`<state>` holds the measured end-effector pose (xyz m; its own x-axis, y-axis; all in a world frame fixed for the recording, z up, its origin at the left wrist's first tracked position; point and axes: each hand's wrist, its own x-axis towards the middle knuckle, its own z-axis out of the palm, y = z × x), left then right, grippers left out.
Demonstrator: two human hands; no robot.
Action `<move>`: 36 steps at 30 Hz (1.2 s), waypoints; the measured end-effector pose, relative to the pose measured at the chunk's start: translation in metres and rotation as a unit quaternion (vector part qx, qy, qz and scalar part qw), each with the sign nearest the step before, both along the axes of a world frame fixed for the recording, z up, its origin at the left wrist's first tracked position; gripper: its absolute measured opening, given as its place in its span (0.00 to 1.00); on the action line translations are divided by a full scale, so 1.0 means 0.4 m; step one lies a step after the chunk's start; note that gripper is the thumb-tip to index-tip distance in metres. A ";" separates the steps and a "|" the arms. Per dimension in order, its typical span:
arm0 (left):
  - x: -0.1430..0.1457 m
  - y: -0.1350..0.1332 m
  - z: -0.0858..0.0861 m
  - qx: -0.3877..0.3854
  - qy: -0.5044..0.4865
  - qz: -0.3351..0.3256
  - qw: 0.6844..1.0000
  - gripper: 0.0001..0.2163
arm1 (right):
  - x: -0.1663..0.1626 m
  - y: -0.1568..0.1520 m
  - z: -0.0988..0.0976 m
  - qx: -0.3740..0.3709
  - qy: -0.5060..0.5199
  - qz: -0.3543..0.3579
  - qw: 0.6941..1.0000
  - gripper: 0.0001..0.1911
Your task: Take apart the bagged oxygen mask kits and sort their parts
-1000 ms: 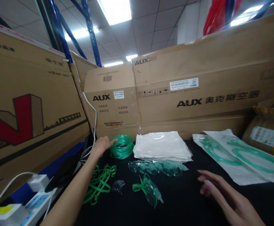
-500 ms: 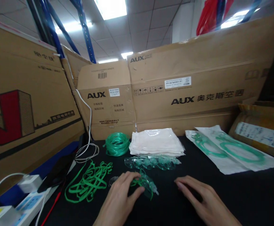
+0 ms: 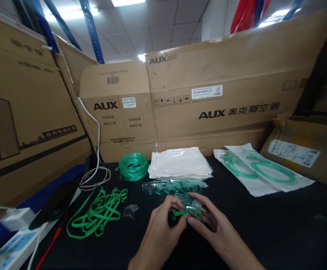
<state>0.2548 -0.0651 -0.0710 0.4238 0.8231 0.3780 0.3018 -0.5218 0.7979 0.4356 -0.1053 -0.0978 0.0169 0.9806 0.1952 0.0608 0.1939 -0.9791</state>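
Note:
A clear green-tinted oxygen mask [image 3: 189,201] is between my two hands, just above the black table. My left hand [image 3: 162,227] pinches the green elastic strap [image 3: 179,213] at the mask's left side. My right hand [image 3: 215,223] curls round the mask's right side, thumb and fingers gripping it. Behind them lies a nested row of similar masks [image 3: 174,186]. Left of my hands are a tangled heap of green straps [image 3: 98,212] and a few thin metal strips [image 3: 130,211].
A coil of green tubing [image 3: 132,167] and a stack of white pouches [image 3: 180,164] stand at the back. Two pouches with tubing [image 3: 273,168] lie to the right by a taped carton [image 3: 315,150]. A power strip [image 3: 17,243] is at left; cardboard panels [image 3: 222,86] wall the back.
My right hand has moved left and closed on the mask. The left hand now pinches its strap, and the mask is slightly further from me. The camera view has shifted a little.

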 end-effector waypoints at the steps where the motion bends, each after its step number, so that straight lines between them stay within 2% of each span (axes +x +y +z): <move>1: 0.001 -0.001 -0.002 0.009 0.009 -0.002 1.000 0.06 | -0.001 -0.001 0.000 -0.002 0.020 0.013 1.000 0.30; 4: -0.005 -0.008 -0.009 0.041 0.041 -0.011 0.998 0.06 | -0.003 -0.003 -0.001 -0.001 0.033 0.019 0.999 0.28; 7: -0.013 -0.011 -0.011 0.061 0.034 -0.025 0.997 0.07 | -0.002 -0.007 -0.005 0.014 0.018 0.000 1.000 0.24; 10: -0.014 -0.007 -0.008 0.080 0.033 -0.039 0.995 0.08 | -0.001 -0.012 -0.006 0.032 0.010 0.012 0.999 0.21; 12: -0.012 -0.004 -0.007 0.108 0.040 -0.049 0.992 0.07 | 0.000 -0.013 -0.005 0.043 0.007 0.008 0.999 0.21; 14: -0.010 -0.003 -0.006 0.140 0.048 -0.050 0.988 0.08 | 0.003 -0.014 -0.005 0.049 -0.004 -0.005 0.999 0.26; 17: -0.012 -0.006 -0.006 0.163 0.057 -0.041 0.984 0.10 | 0.010 -0.016 -0.005 0.053 -0.061 -0.006 0.997 0.32; 20: -0.016 -0.008 -0.010 0.163 0.065 -0.047 0.983 0.09 | 0.015 -0.020 -0.006 0.079 -0.129 0.007 0.988 0.29; 25: -0.018 -0.006 -0.021 0.157 0.115 -0.047 0.980 0.05 | 0.007 -0.025 -0.005 0.109 -0.171 0.011 0.979 0.24; 31: -0.016 -0.005 -0.025 0.187 0.169 -0.042 0.967 0.06 | -0.005 -0.033 0.017 0.081 -0.206 -0.021 0.975 0.18; 36: -0.020 0.008 -0.043 0.178 0.176 0.007 0.968 0.07 | -0.002 -0.033 0.025 0.036 -0.140 -0.065 0.987 0.14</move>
<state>0.2466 -0.0617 -0.0882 0.5670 0.6740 0.4734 0.5311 -0.7385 0.4153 0.4349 -0.1184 -0.0879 0.0779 0.9572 0.2787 0.3559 0.2344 -0.9046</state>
